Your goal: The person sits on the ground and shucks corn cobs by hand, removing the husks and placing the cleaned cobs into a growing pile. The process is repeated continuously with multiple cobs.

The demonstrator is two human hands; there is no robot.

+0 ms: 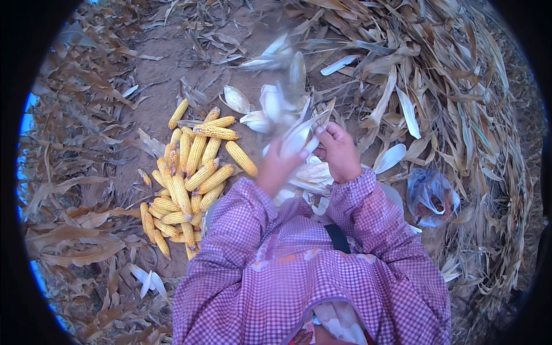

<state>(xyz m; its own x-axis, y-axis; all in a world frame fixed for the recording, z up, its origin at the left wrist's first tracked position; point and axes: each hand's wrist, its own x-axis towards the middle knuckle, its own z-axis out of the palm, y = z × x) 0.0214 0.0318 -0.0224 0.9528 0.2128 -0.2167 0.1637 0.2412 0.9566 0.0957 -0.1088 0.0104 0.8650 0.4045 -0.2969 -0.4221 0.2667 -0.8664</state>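
My left hand [280,164] is closed round an ear of corn in its pale husk [297,137], held in front of my chest. The fingers of my right hand [340,148] pinch the husk leaves at the ear's upper right side. Much of the ear is hidden by husk and fingers. Loose white husks [272,103] lie on the soil beyond my hands, and more husks [314,173] lie below them. A pile of bare yellow corn cobs [196,153] rests on the ground to the left of my left hand.
Dry corn stalks and leaves [457,86] form a large heap at the right. A thin blue plastic bag [431,197] sits on the ground right of my right sleeve. Brown dry leaves [73,215] cover the ground at the left. Bare soil [151,92] shows beyond the cobs.
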